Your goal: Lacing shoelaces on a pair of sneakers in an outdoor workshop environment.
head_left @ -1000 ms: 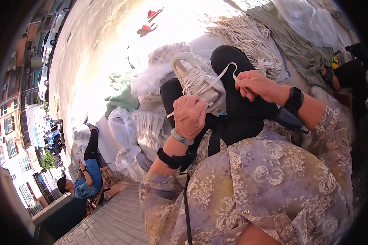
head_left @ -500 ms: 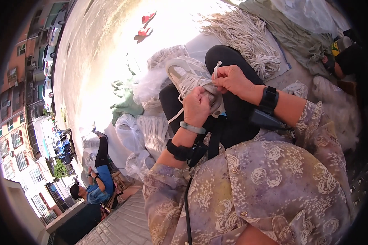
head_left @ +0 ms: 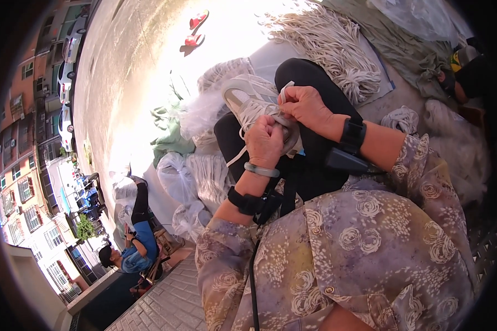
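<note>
A pale grey and white sneaker (head_left: 242, 98) rests between my black-clad knees, its toe pointing away from me. White shoelace (head_left: 284, 91) is threaded loosely across its upper, and a loose strand trails down on the left. My right hand (head_left: 312, 112) pinches lace between thumb and forefinger just above the sneaker's right side, with a short piece sticking up from the fingers. Against the collar end, my left hand (head_left: 263, 142) is closed on the sneaker's edge; its fingertips are partly hidden, so any lace in them does not show.
A big heap of white laces (head_left: 328, 52) lies on a sheet ahead. Clear plastic bags (head_left: 178, 179) and bundled laces (head_left: 207, 175) sit left of my legs, beside a green cloth (head_left: 171, 135). Red slippers (head_left: 196, 30) lie beyond. Another person (head_left: 138, 248) sits at left.
My right hand has moved slightly left and closer to the sneaker with the lace. My left hand stays nearly in place on the sneaker.
</note>
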A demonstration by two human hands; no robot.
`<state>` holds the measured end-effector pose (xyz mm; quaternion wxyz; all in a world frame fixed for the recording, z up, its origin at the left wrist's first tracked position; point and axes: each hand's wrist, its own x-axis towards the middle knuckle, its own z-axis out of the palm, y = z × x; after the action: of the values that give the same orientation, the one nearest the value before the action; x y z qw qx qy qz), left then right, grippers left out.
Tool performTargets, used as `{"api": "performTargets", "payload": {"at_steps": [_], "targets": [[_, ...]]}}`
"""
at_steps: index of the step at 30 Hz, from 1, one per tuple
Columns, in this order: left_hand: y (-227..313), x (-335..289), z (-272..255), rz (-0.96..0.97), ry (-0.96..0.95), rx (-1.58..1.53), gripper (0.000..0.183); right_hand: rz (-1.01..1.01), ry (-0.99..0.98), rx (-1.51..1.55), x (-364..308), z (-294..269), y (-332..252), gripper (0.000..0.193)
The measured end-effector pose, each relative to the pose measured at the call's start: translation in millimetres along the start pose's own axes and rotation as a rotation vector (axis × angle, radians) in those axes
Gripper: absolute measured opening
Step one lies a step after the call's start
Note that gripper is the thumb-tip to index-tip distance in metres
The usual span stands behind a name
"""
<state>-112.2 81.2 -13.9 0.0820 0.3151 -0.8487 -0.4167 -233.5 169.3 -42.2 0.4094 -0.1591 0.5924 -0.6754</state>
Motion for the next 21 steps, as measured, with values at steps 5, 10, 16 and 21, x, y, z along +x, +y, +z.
{"api": "performTargets", "payload": {"at_steps": [5,10,16,21], "targets": [[2,-1,0,0.0,0.026,0.018,0.005,-0.23,-0.027,-0.296,4,-1,0,0.005],[10,-1,-3,0.051,0.038,0.062,0.006,0.041,-0.18,-0.264,13,-7,-9,0.007],[13,-2,-6,0.073,0.054,0.107,0.008,0.104,-0.187,-0.274,8,-8,1,0.012],[4,-3,-8,0.087,0.089,0.083,0.011,-0.235,-0.206,-0.402,-9,-7,6,0.015]]}}
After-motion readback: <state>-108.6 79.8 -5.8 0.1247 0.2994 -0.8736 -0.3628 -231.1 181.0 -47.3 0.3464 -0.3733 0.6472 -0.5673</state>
